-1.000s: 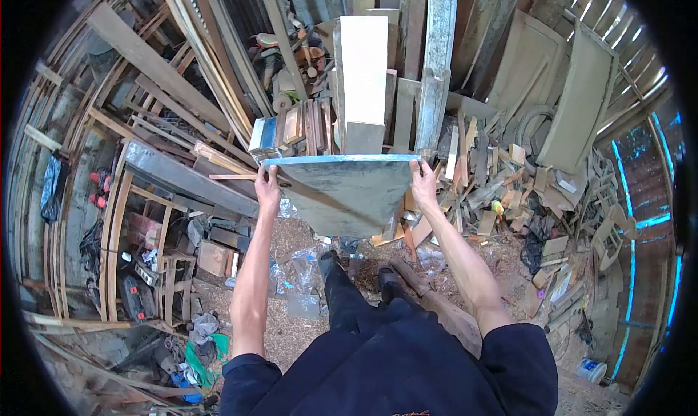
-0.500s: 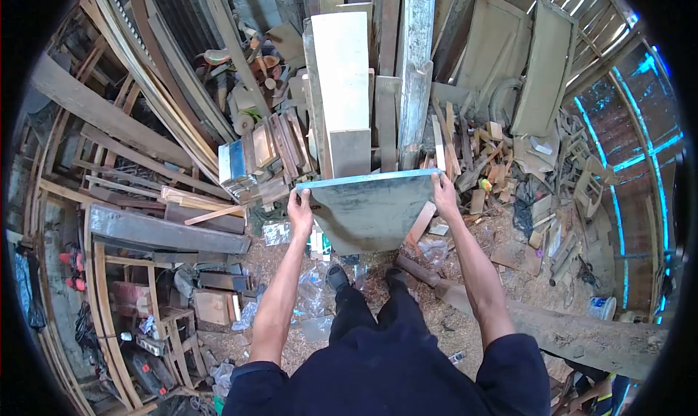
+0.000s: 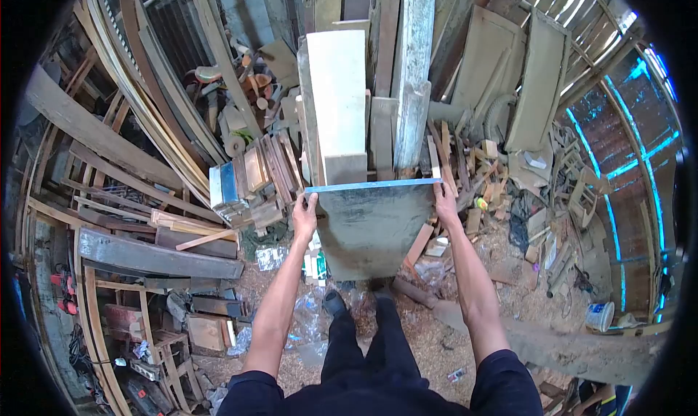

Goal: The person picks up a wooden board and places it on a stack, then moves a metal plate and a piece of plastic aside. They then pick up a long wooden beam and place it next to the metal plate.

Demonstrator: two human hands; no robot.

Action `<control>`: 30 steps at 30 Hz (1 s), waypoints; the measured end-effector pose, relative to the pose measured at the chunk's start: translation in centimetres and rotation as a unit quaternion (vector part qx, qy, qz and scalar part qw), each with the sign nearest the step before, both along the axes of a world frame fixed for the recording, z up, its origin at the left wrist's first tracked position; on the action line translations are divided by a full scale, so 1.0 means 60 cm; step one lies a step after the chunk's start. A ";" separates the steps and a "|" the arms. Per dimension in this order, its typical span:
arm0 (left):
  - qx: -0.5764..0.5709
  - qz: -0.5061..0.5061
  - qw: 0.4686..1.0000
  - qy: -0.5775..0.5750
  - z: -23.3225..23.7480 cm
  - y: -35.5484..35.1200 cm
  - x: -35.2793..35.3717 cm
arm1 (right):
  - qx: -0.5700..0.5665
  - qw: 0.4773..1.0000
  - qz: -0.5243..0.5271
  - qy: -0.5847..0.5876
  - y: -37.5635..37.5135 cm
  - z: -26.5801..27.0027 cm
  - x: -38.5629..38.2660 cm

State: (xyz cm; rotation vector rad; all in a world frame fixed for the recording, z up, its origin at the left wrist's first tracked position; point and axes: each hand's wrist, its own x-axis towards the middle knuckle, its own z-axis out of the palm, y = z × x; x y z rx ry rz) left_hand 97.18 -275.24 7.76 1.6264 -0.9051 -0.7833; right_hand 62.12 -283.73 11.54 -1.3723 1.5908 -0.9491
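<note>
A wide, dark, stained board (image 3: 378, 230) with a light bluish top edge is held out in front of me. My left hand (image 3: 304, 216) grips its upper left corner, thumb on the near face. At the upper right corner, my right hand (image 3: 446, 204) is closed on the same board. The fingers behind the board are partly hidden. Past its top edge stands a pale plank (image 3: 337, 92), leaning upright among other boards.
Stacked wood blocks (image 3: 258, 172) lie left of the planks. Scrap wood (image 3: 487, 183) is heaped at right. A long beam (image 3: 552, 340) crosses the lower right, near a white bucket (image 3: 600, 316). A grey beam (image 3: 160, 256) lies at left. Part of another person (image 3: 602, 396) shows at lower right.
The board's top edge sits slightly lower in view, and more of its face shows, with its bottom edge lower. Both hands still hold it. The camera view and my feet have shifted slightly.
</note>
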 end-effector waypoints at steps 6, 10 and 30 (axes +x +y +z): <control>0.024 0.008 0.998 -0.061 -0.027 -0.099 0.017 | -0.088 0.995 0.045 0.013 -0.145 -0.151 0.002; 0.008 -0.044 0.999 0.029 -0.097 -0.179 0.053 | -0.086 0.993 0.060 -0.062 -0.220 -0.195 0.031; 0.145 -0.151 0.967 0.145 -0.251 -0.359 0.066 | 0.078 0.979 0.184 -0.026 -0.371 -0.318 0.060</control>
